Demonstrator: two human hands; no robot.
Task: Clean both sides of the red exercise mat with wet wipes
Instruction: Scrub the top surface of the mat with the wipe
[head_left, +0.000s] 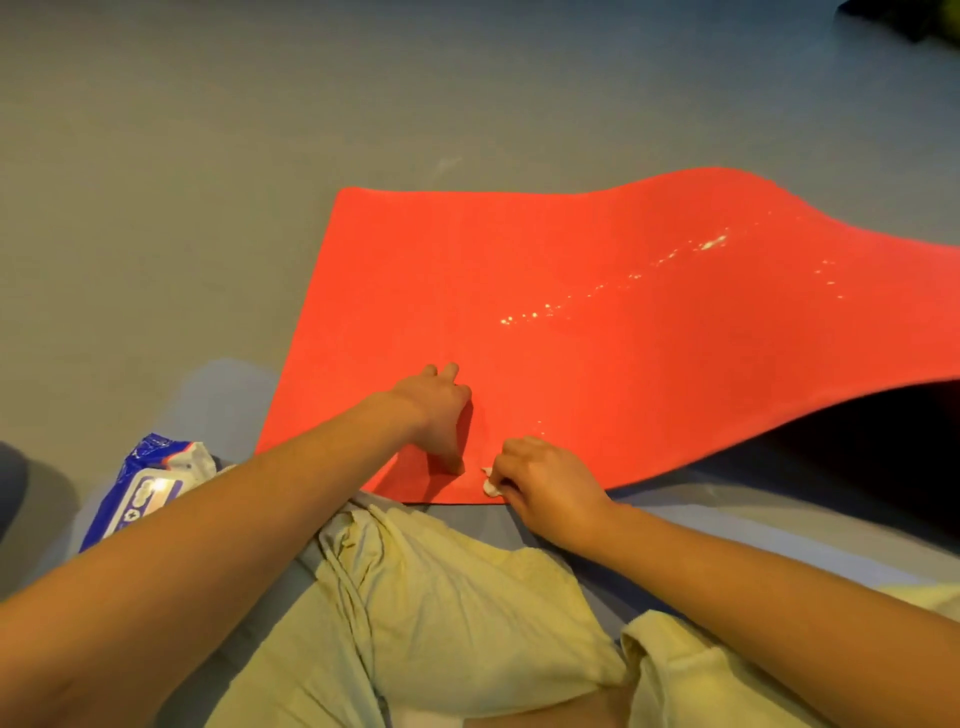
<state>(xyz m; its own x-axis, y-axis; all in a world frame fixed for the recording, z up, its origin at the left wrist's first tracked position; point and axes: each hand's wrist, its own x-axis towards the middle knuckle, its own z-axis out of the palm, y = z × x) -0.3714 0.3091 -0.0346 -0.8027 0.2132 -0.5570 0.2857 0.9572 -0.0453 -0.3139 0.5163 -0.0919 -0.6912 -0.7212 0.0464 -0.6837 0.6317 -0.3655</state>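
**Red mat, white wipe pinched at its near edge**

White and crumpled, a small wet wipe (489, 485) sits in the right grip (543, 486), a bare hand whose fingers are curled together around it. Only a little of the wipe shows at the fingertips. It touches the red exercise mat (571, 291) right at the mat's near edge.

Just beside it, at 10 o'clock from the right grip, lies the left grip (441, 415), also a bare hand. Its fingers are apart and holding nothing; they press down on the mat, with the thumb pointing back toward the wipe. The two grips are close but not touching.

The mat lies on a grey floor (208, 156) and fills the middle of the view out toward 3 o'clock. Its left part lies flat. Toward 3 o'clock it rises in a wave off the floor, with dark shadow under the lifted edge at 4 o'clock. A trail of wet, shiny specks runs across the surface from the centre toward 2 o'clock.

At 8 o'clock from the grips, on the floor beside the left forearm, lies a blue and white wipes pack (148, 486), with white showing at its top end. At 6 o'clock are the person's pale khaki trousers (441, 623). A dark shape (904, 18), too cropped to identify, sits in the far corner at 1 o'clock.
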